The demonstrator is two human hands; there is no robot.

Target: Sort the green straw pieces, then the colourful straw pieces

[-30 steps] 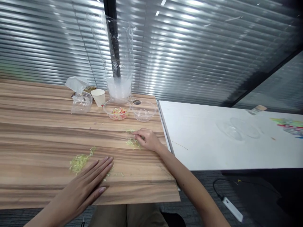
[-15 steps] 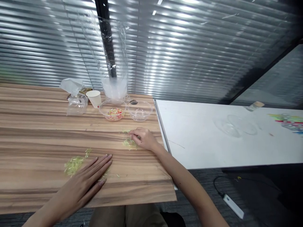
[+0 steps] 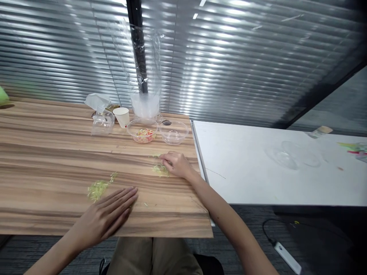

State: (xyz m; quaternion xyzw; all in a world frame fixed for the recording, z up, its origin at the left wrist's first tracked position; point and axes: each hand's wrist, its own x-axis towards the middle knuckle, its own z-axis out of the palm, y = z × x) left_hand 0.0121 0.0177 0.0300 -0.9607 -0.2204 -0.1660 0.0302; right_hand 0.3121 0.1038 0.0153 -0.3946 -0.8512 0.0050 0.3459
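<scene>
Yellow-green shreds point(image 3: 160, 169) lie just beside the right hand's point(image 3: 178, 165) fingers point(image 3: 167, 156).

An office or a meeting room was suggested by the furnishings. The far side was filled by slatted blinds point(image 3: 235, 68), split by a dark upright post point(image 3: 136, 23), and streaks of light were reflected across them. Two plain tables were set side by side, a wood-grain table point(image 3: 43, 160) and a white table point(image 3: 243, 179), and a dark round hole point(image 3: 166, 122) was seen near the wood-grain one's back edge. The floor was covered with grey, carpet-like flooring point(image 3: 237, 221), on which a white power strip point(image 3: 286, 258) was laid, joined to a black cable point(image 3: 265, 229).
</scene>
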